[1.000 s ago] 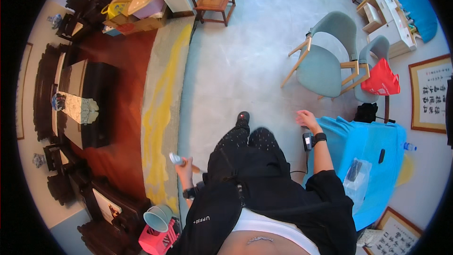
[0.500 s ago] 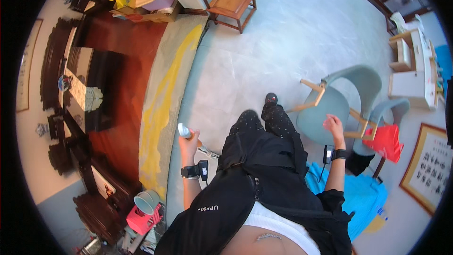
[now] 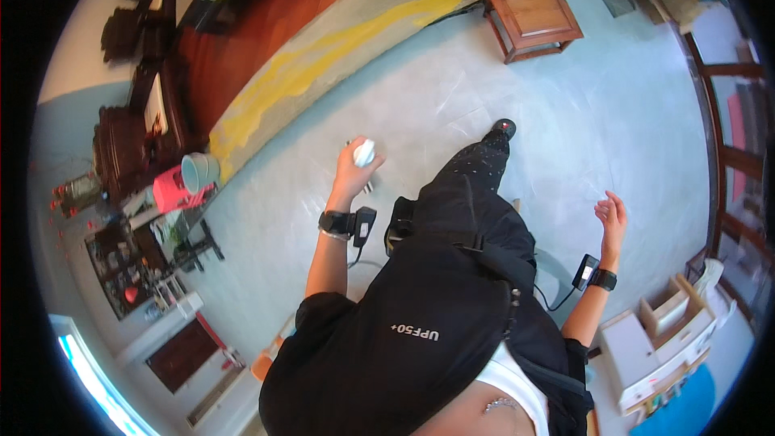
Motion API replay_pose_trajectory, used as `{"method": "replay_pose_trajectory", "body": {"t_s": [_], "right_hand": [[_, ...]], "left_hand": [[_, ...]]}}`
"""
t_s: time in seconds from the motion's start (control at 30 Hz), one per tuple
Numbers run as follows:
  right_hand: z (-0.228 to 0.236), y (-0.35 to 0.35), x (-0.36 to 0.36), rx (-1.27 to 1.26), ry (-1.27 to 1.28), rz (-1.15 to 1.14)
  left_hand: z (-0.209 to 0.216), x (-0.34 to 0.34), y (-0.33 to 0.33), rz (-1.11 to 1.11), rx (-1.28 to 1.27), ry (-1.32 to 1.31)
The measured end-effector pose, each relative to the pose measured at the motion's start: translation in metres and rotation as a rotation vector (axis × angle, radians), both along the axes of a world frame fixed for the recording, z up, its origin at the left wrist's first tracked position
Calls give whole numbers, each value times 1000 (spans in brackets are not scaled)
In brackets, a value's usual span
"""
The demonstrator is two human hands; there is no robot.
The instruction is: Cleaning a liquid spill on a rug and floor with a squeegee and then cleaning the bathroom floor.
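Observation:
My left hand [image 3: 351, 173] is wrapped round an object with a rounded white end [image 3: 365, 153]. That end sticks out above the fingers, and a bit of metallic-looking part shows below the fist; I cannot make out its kind. Out to the right, my right hand [image 3: 613, 220] hangs in the air over the pale floor [image 3: 646, 129], its fingers apart and slightly bent, holding nothing. Both wrists carry black straps with small black boxes [image 3: 365, 226] and cables.
Ahead stands a wooden chair [image 3: 534, 20]. A grey raised strip with yellow paint [image 3: 323, 48] edges the red-brown floor at left. A light blue bucket [image 3: 199, 172] and pink basket [image 3: 173, 190] sit by its end. A white cabinet [image 3: 634, 355] stands at lower right.
My view has swung to the right, so the wooden chair and strip sit further right in view. The teal chairs have largely left the view. The white-ended object stays in my left hand.

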State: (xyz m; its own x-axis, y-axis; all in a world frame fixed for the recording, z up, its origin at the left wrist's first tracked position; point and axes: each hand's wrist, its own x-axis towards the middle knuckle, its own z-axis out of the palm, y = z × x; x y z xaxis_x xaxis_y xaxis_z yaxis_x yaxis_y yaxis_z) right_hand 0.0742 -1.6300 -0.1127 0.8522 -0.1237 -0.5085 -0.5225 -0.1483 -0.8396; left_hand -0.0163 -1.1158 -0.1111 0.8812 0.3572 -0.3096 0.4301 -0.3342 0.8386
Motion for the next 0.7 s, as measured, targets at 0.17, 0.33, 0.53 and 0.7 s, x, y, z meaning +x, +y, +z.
{"method": "replay_pose_trajectory", "body": {"t_s": [0.17,0.33,0.53,0.7], "right_hand": [[5,-74,45,51,66,-36],[2,-132,94,33,148,-105],[-20,-205,171,100,256,3],[-21,-254,263,3,177,221]], "left_hand": [[9,43,-59,38,102,72],[24,79,-115,36,100,111],[46,103,-209,100,112,157],[45,122,-305,208,60,21]]}}
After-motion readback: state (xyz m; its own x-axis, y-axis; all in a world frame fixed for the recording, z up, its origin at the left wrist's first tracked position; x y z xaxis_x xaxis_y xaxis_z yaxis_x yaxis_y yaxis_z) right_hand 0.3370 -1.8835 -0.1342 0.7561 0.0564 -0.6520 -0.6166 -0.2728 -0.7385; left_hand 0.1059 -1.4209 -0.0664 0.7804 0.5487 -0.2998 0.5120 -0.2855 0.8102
